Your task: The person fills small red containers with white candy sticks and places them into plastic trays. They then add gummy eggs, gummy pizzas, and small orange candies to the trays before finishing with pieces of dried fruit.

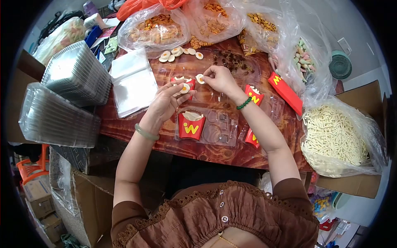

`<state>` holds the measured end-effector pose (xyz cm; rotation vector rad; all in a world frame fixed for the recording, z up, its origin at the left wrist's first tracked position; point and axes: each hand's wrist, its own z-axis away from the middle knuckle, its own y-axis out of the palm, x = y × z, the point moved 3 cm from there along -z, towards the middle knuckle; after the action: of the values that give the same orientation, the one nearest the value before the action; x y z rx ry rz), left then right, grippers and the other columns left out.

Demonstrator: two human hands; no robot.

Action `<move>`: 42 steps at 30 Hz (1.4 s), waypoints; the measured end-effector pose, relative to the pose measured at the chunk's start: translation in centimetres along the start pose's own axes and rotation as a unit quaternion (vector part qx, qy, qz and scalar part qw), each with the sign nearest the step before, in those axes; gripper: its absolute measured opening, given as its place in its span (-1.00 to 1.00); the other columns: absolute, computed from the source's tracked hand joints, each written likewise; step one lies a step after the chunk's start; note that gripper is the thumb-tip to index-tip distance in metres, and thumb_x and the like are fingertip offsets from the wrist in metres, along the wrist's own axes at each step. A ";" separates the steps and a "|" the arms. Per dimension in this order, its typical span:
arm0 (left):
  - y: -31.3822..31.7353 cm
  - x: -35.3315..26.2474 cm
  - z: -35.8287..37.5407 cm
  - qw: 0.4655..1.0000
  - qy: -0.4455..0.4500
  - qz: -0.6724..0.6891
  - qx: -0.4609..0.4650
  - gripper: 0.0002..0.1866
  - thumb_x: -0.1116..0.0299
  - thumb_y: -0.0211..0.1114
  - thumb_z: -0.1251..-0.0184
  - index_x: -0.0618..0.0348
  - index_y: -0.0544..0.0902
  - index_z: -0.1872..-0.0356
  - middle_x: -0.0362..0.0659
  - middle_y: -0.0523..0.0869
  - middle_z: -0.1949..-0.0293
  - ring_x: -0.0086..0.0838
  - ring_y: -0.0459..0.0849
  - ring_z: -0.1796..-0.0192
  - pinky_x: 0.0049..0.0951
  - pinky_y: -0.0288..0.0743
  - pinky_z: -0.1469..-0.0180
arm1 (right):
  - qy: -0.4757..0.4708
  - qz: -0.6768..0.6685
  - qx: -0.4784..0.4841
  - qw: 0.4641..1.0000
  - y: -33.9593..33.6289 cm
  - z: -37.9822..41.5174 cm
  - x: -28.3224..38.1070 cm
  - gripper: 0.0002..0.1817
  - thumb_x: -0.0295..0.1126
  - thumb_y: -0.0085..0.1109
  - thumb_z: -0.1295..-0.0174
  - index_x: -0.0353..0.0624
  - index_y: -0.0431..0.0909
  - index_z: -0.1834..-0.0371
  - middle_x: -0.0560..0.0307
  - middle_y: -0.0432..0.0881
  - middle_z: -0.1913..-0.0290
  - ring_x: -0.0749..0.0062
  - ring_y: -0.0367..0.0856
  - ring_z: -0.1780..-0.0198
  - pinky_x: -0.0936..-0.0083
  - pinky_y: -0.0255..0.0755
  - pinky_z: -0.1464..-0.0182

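Observation:
My left hand [165, 99] is closed around a fried-egg-shaped gummy candy [185, 88], white with an orange yolk. To its right, my right hand [220, 79] pinches a second egg gummy [200, 78] between thumb and fingertips. Partly hidden behind my left hand is a red fries box [192, 82] with pale sticks in it. Nearer to me, another red fries box [191, 126] with a yellow W-like mark lies in a clear plastic tray [225, 124]. More egg gummies [175, 52] lie in a loose group beyond my hands.
Clear bags of orange snacks [159, 25] line the back. Brown pieces [233, 62] lie in a tray. Flat red boxes [286, 93] and filled fries boxes [254, 96] are at right, beside a bag of pale sticks [335, 134]. Clear sleeves [134, 84] and stacked trays [76, 72] stand left.

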<state>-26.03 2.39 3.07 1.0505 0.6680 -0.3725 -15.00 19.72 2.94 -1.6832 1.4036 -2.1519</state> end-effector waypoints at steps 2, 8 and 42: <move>-0.4 0.3 -0.1 1.000 -0.013 -0.006 0.011 -0.75 0.45 0.14 -0.38 0.37 0.45 0.01 0.06 0.62 0.11 -0.27 0.71 0.13 -0.55 0.63 0.15 | 0.022 0.069 -0.007 0.997 0.1 0.2 0.5 -0.73 -0.33 0.31 -0.04 -0.30 0.59 0.27 0.01 0.68 0.33 0.39 0.64 0.36 0.46 0.50 0.29; -1.3 0.9 -1.1 0.997 -0.024 -0.070 -0.001 -0.76 0.43 0.11 -0.40 0.33 0.46 0.00 0.02 0.63 0.14 -0.31 0.70 0.18 -0.53 0.60 0.20 | -0.072 0.117 -0.086 0.987 1.0 0.3 -0.2 -0.81 -0.34 0.22 -0.07 -0.24 0.60 0.34 -0.05 0.62 0.33 0.09 0.62 0.30 0.29 0.49 0.21; 3.4 4.8 7.6 0.995 -0.061 -0.081 0.023 -0.67 0.40 0.09 -0.44 0.29 0.36 -0.14 -0.04 0.58 0.01 -0.40 0.66 0.11 -0.51 0.55 0.14 | -0.053 -0.146 0.167 0.974 -2.9 9.1 1.0 -0.88 -0.49 0.17 -0.22 -0.30 0.56 0.23 0.21 0.63 0.31 0.65 0.54 0.25 0.64 0.43 0.20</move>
<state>-17.95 -2.64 4.65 1.0106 0.6382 -0.5908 -6.82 15.38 5.46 -1.9260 0.7510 -2.2383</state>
